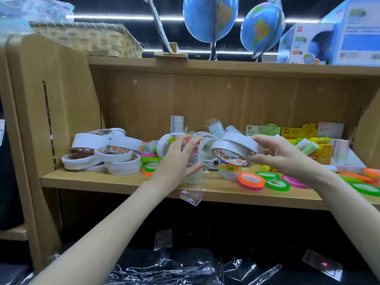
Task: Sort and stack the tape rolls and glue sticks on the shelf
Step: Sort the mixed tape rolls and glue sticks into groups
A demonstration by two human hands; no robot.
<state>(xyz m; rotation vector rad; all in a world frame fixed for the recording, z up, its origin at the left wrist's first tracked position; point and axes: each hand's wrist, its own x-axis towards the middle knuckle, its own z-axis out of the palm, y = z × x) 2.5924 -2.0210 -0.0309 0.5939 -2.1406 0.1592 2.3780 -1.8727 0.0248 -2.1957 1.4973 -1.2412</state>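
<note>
On the middle wooden shelf (pixel 123 183), I see both hands raised over a clutter of stationery; the left hand (pixel 176 159) curls its fingers and thumb round a plastic-wrapped pack of tape (pixel 194 161) that stands upright at the shelf's front edge, its loose wrapper hanging below the board; the right hand (pixel 275 153) pinches a wide white tape roll (pixel 234 150) by its right rim, thumb below and fingers above, holding it tilted and lifted clear of the shelf, just right of the pack.

To the left, a heap of white tape rolls (pixel 107 153) lies stacked flat and overlapping, near the side panel; behind the hands, more wrapped rolls lean together, hard to separate by eye.

To the right front, narrow neon tape rolls (pixel 265 181) in orange, green and pink lie flat, some overlapping; behind them, pale green glue sticks (pixel 308 148) rest in an open yellow display box (pixel 322 154), beside other small cartons against the back wall.

On the shelf above, two blue globes (pixel 209 19) stand beside a boxed item; I cannot read the labels.
</note>
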